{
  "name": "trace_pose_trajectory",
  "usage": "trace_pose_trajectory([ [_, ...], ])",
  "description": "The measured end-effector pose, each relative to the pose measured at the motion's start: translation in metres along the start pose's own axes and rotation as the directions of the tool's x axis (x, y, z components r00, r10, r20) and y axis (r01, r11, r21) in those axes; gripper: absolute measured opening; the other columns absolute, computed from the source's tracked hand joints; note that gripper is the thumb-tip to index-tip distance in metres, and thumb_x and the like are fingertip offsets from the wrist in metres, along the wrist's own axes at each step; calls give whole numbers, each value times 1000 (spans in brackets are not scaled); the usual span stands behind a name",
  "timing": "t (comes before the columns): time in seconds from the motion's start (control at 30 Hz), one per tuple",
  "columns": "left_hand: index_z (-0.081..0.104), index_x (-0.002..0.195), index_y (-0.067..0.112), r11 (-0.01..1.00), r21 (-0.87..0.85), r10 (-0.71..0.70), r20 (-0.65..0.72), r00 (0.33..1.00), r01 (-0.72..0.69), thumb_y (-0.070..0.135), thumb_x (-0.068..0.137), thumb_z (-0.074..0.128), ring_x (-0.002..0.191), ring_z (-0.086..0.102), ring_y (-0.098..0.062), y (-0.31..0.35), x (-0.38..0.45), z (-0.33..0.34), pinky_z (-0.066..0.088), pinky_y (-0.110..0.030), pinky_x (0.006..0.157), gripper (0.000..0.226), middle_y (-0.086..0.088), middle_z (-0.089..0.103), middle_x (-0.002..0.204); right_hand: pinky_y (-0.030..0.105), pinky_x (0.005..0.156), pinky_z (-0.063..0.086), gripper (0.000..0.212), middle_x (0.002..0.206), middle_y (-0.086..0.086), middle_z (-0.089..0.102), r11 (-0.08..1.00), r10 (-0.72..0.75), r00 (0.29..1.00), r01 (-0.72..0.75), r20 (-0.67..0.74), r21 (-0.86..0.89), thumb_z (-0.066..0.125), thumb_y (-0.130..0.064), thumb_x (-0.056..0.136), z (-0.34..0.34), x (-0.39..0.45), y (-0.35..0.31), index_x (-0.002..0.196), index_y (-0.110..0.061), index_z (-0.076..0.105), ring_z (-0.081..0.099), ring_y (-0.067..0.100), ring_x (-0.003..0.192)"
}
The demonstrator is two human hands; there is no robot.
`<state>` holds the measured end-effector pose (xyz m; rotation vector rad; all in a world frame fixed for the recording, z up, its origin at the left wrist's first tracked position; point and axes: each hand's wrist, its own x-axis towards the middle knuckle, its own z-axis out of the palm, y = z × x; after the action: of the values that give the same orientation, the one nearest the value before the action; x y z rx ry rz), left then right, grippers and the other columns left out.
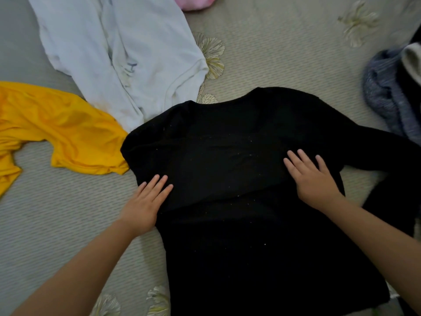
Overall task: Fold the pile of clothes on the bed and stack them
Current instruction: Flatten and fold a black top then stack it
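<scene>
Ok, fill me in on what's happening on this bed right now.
A person is smoothing a black top spread flat on the bed. The left hand and right hand both rest on it with fingers straight. No fold shows in it yet. A yellow garment, a white garment and a grey-blue bundle lie unfolded around it.

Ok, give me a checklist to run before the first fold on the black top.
1. Black top spread flat on the bed: ok.
2. Left hand flat on the top's left edge: ok.
3. Right hand flat on its right side: ok.
4. Right sleeve laid out: ok; left sleeve: cannot tell.
5. Yellow garment clear of the top: not ok, they touch.
6. White garment clear: not ok, its corner meets the top.
</scene>
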<state>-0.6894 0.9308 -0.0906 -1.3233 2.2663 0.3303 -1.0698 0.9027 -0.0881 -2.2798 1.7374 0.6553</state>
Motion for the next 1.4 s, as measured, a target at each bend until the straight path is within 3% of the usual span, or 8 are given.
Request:
trace_pose_trajectory([
  [0.13, -15, 146, 15, 995, 97, -72, 402, 913, 36, 40, 92, 40, 140, -21, -23, 11, 2, -29, -4, -44, 114, 81, -8, -24, 151, 46, 114, -5, 73, 154, 4, -20, 997, 34, 960, -51, 277, 53, 36, -11, 90, -7, 0, -4, 147, -13, -9, -18, 22, 142],
  [0.27, -6, 148, 14, 983, 141, -168, 464, 870, 115, 43, 93, 39, 143, -13, -23, 30, 9, -55, 0, -46, 115, 77, -9, -17, 154, 42, 115, -4, 70, 156, 2, -9, 966, 30, 969, -91, 245, 241, 43, -8, 89, -18, -5, 6, 148, -17, 6, -13, 20, 143],
  [0.43, 17, 146, 9, 954, -276, -127, -24, 992, 115, 27, 95, 41, 144, 2, -20, 98, 14, -66, 4, -31, 116, 60, -9, 9, 155, 65, 93, 34, 44, 121, 26, 57, 843, 395, 906, -291, -152, 452, 51, -16, 75, 3, -84, 36, 111, 6, 61, 47, 46, 120],
  [0.6, -2, 147, 7, 925, -367, -120, -38, 992, 98, 37, 98, 30, 135, -22, -15, 174, 33, -48, -13, -29, 109, 65, -9, -10, 155, 50, 105, 28, 71, 147, 26, 26, 530, 713, 681, -680, 167, 507, 64, -31, 85, 48, -160, 78, 141, -1, 32, 26, 40, 134],
  [0.73, -10, 145, 6, 916, -333, -203, 103, 974, 226, 45, 98, 22, 141, -18, -22, 200, 40, -26, -10, -35, 114, 69, -11, -17, 154, 42, 106, 32, 82, 145, 19, 34, 264, 682, 648, -650, 338, 713, 68, -22, 82, 74, -163, 93, 145, -5, 20, 35, 32, 132],
  [1.03, -9, 146, 9, 962, -225, -100, 231, 968, 153, 47, 96, 31, 142, -14, -21, 186, 43, -50, 0, -35, 116, 74, -9, -18, 154, 35, 99, 38, 34, 123, 21, 57, 175, 714, 593, -666, 372, 725, 53, 0, 88, 40, -131, 125, 121, 5, 56, 52, 31, 114],
  [1.17, 1, 148, 17, 914, -357, -155, 128, 980, 192, 36, 97, 37, 144, -2, -18, 167, 33, -73, 9, -36, 117, 65, -3, -2, 156, 17, 72, 49, 16, 82, 4, 67, -68, 652, 716, -273, 250, 960, 50, 0, 90, -43, -99, 130, 101, -3, 62, 56, 13, 78],
  [1.4, 23, 146, 13, 479, -802, -569, 24, 822, 356, 13, 93, 50, 135, 30, -23, 150, -34, -60, 27, -33, 110, 59, -10, 32, 147, 14, 52, 47, 26, 53, -10, 62, -91, 230, 973, 3, 18, 996, 50, -2, 91, -136, -47, 29, 70, -16, 59, 58, -1, 51],
])
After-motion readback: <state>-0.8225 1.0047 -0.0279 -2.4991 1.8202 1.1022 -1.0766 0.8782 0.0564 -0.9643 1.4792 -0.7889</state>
